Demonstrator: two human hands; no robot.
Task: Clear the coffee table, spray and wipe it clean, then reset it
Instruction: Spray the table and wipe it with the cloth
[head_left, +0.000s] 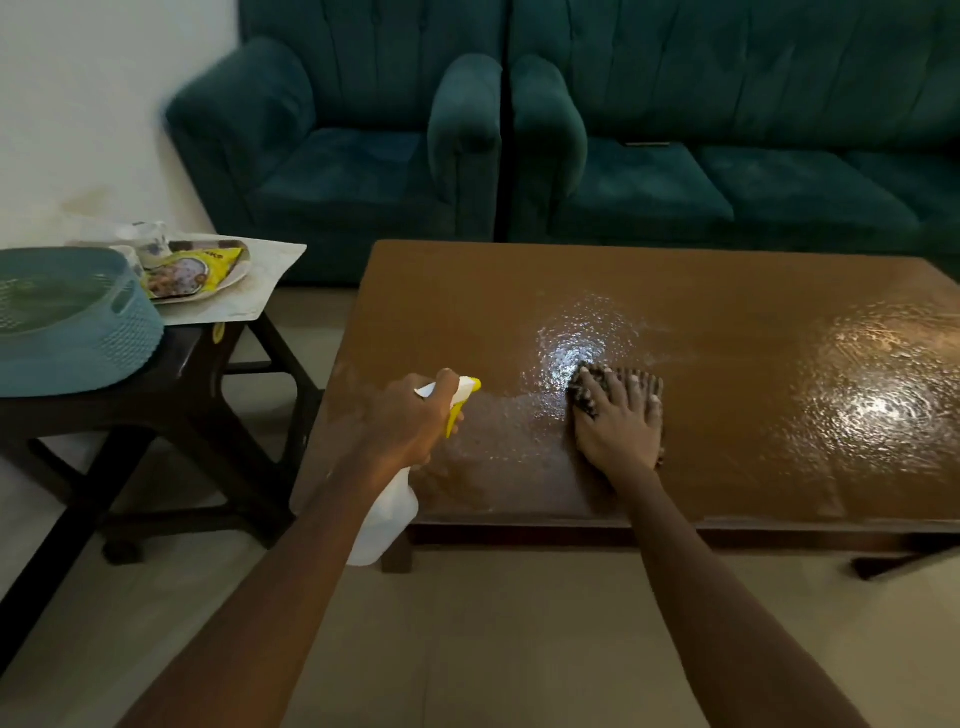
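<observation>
Wiping step: the bench (727, 291) is cleared and wet in patches. The left hand (410, 421) grips the bottle (384, 519) at the bench's near left edge. The right hand (618, 421) lies flat, fingers straight, pressing a dark cloth (587, 387) on the wet top. Next, I judge, the cloth must sweep right — across the other wet patch (883, 405) — with steady pressure

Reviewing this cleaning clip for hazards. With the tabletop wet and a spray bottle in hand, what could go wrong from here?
1. Liquid on the coffee table lies close to its near edge; it may run onto the floor and make it slippery.
2. The left hand holds the spray bottle beyond the table's corner; a slip would likely drop it.
3. The cloth under the right hand is small, so it may smear rather than dry.
</observation>
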